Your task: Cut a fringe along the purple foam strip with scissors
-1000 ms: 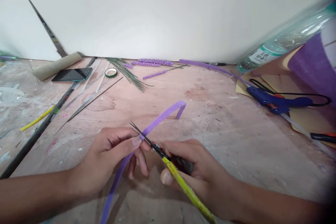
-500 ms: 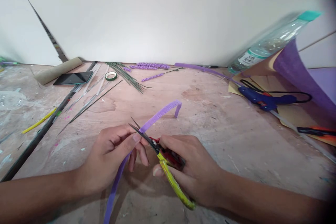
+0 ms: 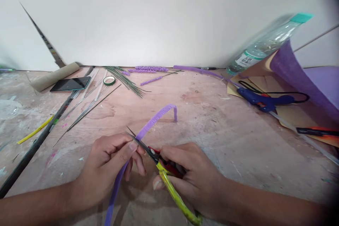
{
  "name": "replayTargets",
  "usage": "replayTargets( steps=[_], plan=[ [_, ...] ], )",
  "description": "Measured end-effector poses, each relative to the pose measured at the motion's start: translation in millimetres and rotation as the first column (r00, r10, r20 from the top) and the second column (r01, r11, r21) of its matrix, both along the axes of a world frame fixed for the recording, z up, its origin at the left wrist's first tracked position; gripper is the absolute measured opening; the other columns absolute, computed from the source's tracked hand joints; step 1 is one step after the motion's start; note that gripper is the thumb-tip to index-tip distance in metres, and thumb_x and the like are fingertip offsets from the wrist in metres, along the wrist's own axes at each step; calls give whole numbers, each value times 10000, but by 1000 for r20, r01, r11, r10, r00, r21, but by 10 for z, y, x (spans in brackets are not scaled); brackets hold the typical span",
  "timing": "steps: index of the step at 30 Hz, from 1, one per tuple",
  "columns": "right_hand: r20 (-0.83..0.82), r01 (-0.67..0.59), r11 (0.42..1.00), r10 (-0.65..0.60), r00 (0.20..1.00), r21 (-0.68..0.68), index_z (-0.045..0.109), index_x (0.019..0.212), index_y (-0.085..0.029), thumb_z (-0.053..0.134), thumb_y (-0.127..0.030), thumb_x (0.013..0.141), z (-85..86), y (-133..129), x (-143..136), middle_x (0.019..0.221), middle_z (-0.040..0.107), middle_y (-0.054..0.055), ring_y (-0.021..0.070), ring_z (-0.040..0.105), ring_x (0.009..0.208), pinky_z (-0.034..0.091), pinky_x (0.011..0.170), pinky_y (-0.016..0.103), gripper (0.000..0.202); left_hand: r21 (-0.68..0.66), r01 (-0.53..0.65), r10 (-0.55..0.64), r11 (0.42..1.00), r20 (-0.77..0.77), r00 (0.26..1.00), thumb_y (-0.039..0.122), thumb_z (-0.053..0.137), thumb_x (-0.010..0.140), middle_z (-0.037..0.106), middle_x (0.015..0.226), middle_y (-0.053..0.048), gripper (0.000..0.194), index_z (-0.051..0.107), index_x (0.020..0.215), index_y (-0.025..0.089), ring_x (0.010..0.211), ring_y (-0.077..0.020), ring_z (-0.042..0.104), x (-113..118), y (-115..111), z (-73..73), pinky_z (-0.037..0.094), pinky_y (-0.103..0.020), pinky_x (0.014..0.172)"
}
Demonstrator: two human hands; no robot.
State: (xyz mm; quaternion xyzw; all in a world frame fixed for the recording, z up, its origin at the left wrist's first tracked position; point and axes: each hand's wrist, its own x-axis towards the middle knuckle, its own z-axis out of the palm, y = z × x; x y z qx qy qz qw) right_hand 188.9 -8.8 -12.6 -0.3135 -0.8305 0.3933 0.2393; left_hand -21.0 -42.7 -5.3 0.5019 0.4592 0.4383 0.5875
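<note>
Lower centre, the left hand (image 3: 108, 164) has fingers pinching the purple strip (image 3: 153, 120). The right hand (image 3: 194, 176), fingers curled, grips scissors (image 3: 169, 186) opened wider than a second ago.

- One camera, worn on my head, looks forward and down over my own arms (image 3: 39, 201).
- It sits close: my left hand (image 3: 111, 159) and right hand (image 3: 189, 169) take up the lower middle of the view.
- I see the tabletop (image 3: 212, 123) at a slant, from its near part to the white panel (image 3: 148, 17) across the far side.
- The view is wide, darkening at the right corners, with the bottle (image 3: 261, 49) appearing tilted there.
</note>
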Motion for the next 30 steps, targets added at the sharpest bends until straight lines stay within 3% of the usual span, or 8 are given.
replayTargets(
  steps=[7,11,21,26,30],
  plan=[
    [46,-27,985,36,998,-169,633,731,-142,536,-670,924,33,-4,-1,594,433,-45,101,374,520,263,513,254,571,-63,16,-15,998,17,1000,390,639,937,724,586,-33,292,738,802,151,427,-84,550,-15,-15,-22,439,-153,438],
    [13,-59,975,63,998,-212,710,839,-123,485,-733,921,32,7,-3,610,437,-42,104,378,529,282,519,253,655,-86,40,-38,995,24,999,390,621,950,716,583,-35,298,737,814,151,441,-95,553,-14,-31,-39,435,-168,450],
    [-81,-96,935,73,994,-342,668,792,-160,559,-634,926,70,63,-39,616,395,-60,91,318,532,262,496,232,505,-207,-7,35,978,128,991,341,637,932,704,623,-32,247,755,812,161,516,-104,568,29,-17,-18,444,-163,479],
    [-148,-197,882,147,978,-428,669,907,-161,477,-663,951,124,82,-34,765,579,1,128,458,640,355,588,253,540,-235,7,37,972,182,983,316,655,921,704,620,-23,219,744,792,163,522,-98,579,22,-20,-7,447,-156,489],
    [-89,-168,905,145,985,-392,632,820,-170,489,-651,948,133,89,-17,746,577,10,135,471,637,359,588,262,518,-251,19,30,968,193,981,315,663,916,710,634,-34,214,746,799,156,552,-110,608,15,-22,6,454,-159,499]
  ],
)
